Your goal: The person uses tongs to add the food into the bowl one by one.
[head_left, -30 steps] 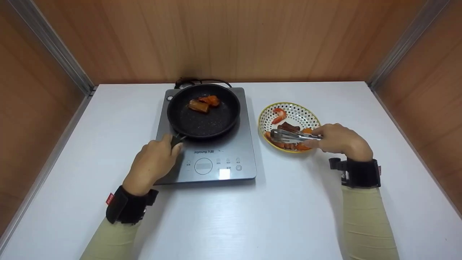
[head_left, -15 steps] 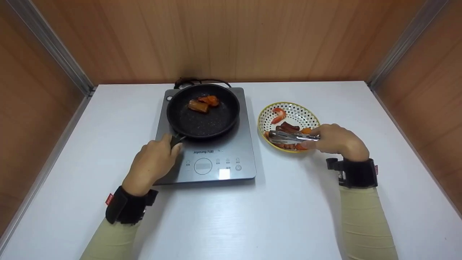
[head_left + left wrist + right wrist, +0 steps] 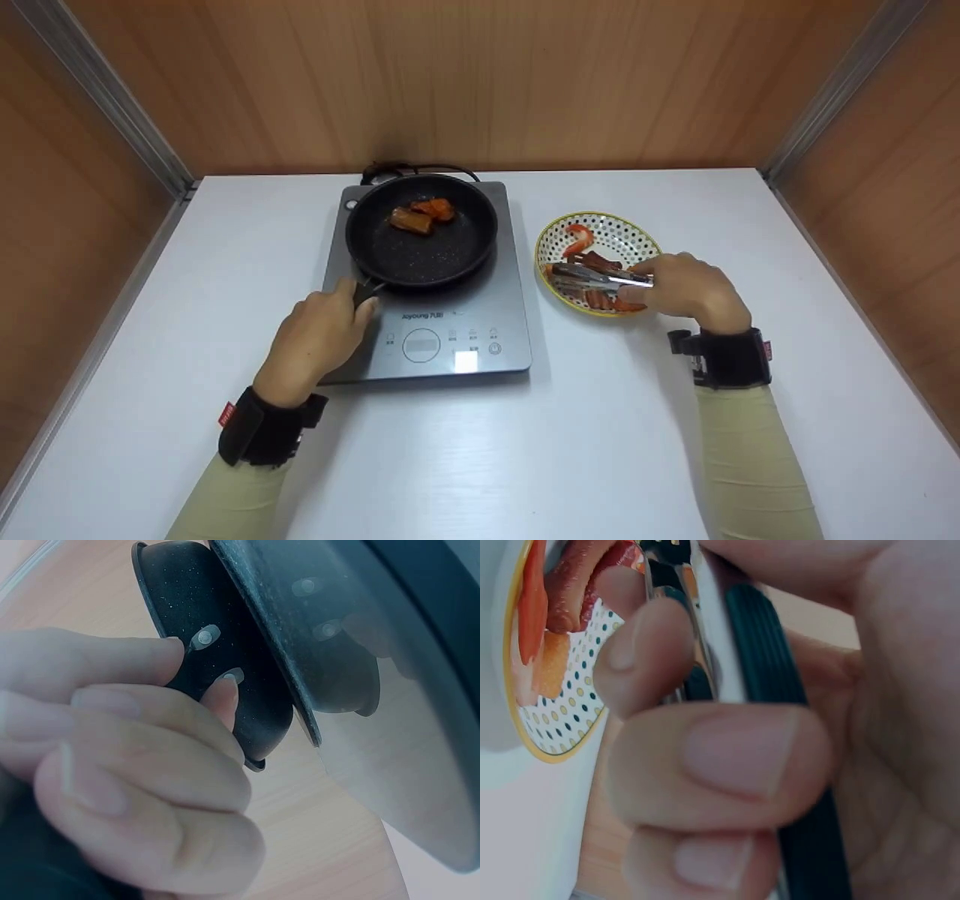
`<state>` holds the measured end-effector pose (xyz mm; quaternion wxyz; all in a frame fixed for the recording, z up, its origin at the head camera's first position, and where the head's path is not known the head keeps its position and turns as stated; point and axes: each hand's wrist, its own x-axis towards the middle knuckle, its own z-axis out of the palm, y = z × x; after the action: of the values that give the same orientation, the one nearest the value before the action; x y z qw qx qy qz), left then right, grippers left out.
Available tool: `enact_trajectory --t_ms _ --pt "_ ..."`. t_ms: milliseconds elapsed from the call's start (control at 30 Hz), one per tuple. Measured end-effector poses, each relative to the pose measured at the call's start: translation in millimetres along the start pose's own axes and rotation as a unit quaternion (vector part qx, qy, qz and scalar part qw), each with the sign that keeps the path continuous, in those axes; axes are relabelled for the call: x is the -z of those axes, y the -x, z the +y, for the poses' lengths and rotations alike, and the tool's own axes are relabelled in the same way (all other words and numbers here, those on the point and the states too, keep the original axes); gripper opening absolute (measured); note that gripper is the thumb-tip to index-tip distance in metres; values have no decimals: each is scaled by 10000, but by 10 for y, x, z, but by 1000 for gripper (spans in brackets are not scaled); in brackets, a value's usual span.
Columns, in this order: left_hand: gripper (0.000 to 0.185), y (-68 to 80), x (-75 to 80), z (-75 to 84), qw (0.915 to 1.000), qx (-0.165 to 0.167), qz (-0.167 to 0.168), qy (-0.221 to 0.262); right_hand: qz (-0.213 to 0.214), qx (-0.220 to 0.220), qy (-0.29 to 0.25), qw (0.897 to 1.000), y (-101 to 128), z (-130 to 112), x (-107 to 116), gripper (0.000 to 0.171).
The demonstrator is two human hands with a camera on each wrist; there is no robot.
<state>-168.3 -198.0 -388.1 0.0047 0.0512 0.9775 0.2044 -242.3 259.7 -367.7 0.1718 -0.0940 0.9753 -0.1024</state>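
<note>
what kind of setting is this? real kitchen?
Probably a staged cooking booth, not a real kitchen: a white table boxed in by bare wood-look walls, with just an induction cooker, a pan and a dotted plate.

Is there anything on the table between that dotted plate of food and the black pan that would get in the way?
Nothing visible does. Between the plate and the pan lie only bare table and the flat edge of the cooker. The tongs are already over the plate.
</note>
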Motion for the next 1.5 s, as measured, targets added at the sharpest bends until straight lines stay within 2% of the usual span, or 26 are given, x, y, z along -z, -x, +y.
enact_trajectory --t_ms 767,967,1500 --pt "32 -5 1 5 9999 116 -59 66 336 -14 321 9989 13 -81 -21 60" --pt "33 -14 0 -3 9998 151 -134 59 376 -143 300 9987 5 -99 -31 60" --pt "33 -12 -5 -11 9998 111 -147 92 314 -119 209 9992 12 -85 -10 50"
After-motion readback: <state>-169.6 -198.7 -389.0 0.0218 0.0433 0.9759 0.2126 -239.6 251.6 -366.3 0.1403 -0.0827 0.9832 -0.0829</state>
